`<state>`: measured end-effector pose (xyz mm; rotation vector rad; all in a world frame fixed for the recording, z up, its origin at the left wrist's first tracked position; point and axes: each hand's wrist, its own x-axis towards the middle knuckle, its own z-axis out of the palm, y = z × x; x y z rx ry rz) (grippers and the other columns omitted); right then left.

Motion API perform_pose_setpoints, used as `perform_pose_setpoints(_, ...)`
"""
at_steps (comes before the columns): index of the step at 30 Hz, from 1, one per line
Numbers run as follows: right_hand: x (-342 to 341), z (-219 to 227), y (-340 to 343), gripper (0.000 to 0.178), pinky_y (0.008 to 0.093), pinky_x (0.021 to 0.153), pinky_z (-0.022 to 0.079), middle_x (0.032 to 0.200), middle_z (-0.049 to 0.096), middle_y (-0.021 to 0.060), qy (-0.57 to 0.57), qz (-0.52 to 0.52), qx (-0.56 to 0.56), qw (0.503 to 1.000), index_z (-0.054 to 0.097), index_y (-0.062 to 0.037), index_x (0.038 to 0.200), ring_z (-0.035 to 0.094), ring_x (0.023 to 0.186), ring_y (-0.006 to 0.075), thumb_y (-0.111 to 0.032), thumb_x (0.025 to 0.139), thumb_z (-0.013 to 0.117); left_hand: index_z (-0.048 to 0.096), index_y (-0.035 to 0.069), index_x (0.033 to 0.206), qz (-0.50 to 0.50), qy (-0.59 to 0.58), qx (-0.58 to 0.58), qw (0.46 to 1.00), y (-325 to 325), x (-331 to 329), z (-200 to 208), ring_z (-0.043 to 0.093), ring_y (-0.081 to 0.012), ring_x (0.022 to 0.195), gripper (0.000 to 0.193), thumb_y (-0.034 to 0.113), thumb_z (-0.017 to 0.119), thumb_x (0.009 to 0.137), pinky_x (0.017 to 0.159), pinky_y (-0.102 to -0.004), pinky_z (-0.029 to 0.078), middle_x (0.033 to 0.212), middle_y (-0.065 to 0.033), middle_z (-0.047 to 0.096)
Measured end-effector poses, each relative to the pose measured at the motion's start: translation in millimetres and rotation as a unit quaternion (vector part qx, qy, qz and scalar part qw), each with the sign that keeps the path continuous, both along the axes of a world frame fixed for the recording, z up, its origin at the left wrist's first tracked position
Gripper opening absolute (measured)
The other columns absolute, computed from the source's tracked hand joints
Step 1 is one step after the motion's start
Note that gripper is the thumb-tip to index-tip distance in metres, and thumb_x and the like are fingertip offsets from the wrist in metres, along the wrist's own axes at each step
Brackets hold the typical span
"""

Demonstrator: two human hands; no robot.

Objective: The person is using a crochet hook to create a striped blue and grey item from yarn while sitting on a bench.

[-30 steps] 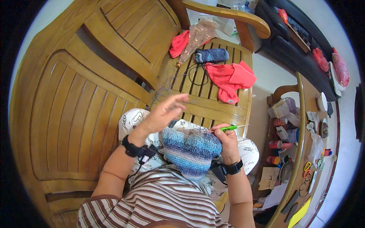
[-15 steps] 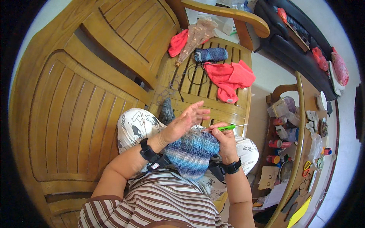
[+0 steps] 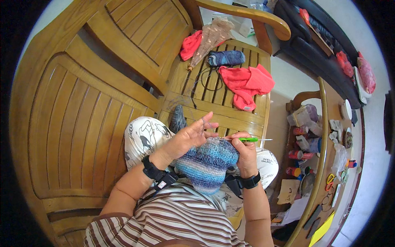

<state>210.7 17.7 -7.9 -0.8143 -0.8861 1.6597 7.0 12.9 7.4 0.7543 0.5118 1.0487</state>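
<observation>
A crocheted piece (image 3: 207,166) in bands of blue, white and grey yarn lies bunched in my lap. My right hand (image 3: 245,153) is closed around a crochet hook (image 3: 249,140) with a green handle, its bare metal end pointing right. The hook's other end meets the upper edge of the piece, where the stitches are too small to make out. At that edge's left side is my left hand (image 3: 191,136), fingers spread, a thin strand of yarn (image 3: 203,125) running across them. Its lower fingers are close to the work; whether they touch it, I cannot tell.
On the wooden bench (image 3: 173,88) lie a blue yarn skein (image 3: 226,58), a red cloth (image 3: 247,86), a folded brown umbrella (image 3: 212,37) and loose dark cord. To the right stands a table (image 3: 325,164) holding scissors (image 3: 330,182), glasses and a white bowl (image 3: 346,110), with jars on a shelf below.
My left hand has moved down and slightly left, and its fingers have bent a little. The hook has slid slightly to the right and levelled in my right hand.
</observation>
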Motion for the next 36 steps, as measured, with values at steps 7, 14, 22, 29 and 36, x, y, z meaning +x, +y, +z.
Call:
perform_pose_setpoints(7, -4, 23, -4, 0.01, 0.0291, 0.076, 0.046, 0.088, 0.064, 0.0092, -0.156, -0.012, 0.136, 0.978, 0.061, -0.0035, 0.09, 0.06, 0.085, 0.0197, -0.002, 0.08, 0.059, -0.005, 0.01, 0.142, 0.011, 0.196, 0.098, 0.976, -3, 5, 4, 0.052, -0.0131, 0.091, 0.09, -0.005, 0.057, 0.077, 0.081, -0.0243, 0.041, 0.098, -0.0105, 0.054)
perform_pose_setpoints(14, -17, 35, -6, 0.037, 0.031, 0.059, 0.043, 0.103, 0.06, 0.008, -0.564, -0.105, 0.546, 0.611, 0.063, -0.0108, 0.099, 0.054, 0.065, 0.0196, -0.01, 0.063, 0.06, 0.002, 0.006, 0.142, 0.009, 0.134, 0.038, 0.99, -3, 9, -1, 0.05, -0.0117, 0.093, 0.086, -0.001, 0.058, 0.076, 0.082, -0.0229, 0.04, 0.098, -0.0082, 0.053)
perform_pose_setpoints(22, -21, 17, -7, 0.027, 0.0287, 0.066, 0.047, 0.092, 0.064, 0.0093, -0.359, -0.1, 0.445, 0.815, 0.064, -0.0078, 0.097, 0.059, 0.073, 0.0185, -0.001, 0.071, 0.063, 0.019, 0.003, 0.139, -0.069, -0.004, -0.13, 0.989, -3, 7, -12, 0.046, -0.011, 0.101, 0.078, 0.003, 0.059, 0.072, 0.087, -0.0217, 0.037, 0.122, -0.0051, 0.044)
perform_pose_setpoints(29, -1, 11, -3, 0.012, 0.0263, 0.074, 0.048, 0.09, 0.064, 0.0112, -0.004, 0.028, -0.008, 1.0, 0.06, -0.0001, 0.092, 0.061, 0.084, 0.0171, -0.003, 0.08, 0.06, 0.007, -0.002, 0.14, -0.121, -0.038, -0.115, 0.985, -3, 11, -7, 0.046, -0.0119, 0.096, 0.087, 0.003, 0.062, 0.071, 0.087, -0.023, 0.038, 0.105, -0.0069, 0.047)
perform_pose_setpoints(36, 6, 26, 1, 0.016, 0.0354, 0.076, 0.05, 0.085, 0.064, 0.0126, -0.007, 0.063, 0.008, 0.998, 0.057, -0.0011, 0.09, 0.063, 0.085, 0.0255, -0.011, 0.08, 0.064, 0.004, -0.001, 0.14, -0.12, 0.021, -0.045, 0.992, -3, 4, 4, 0.045, -0.012, 0.093, 0.092, 0.004, 0.063, 0.07, 0.082, -0.0216, 0.039, 0.102, -0.008, 0.046)
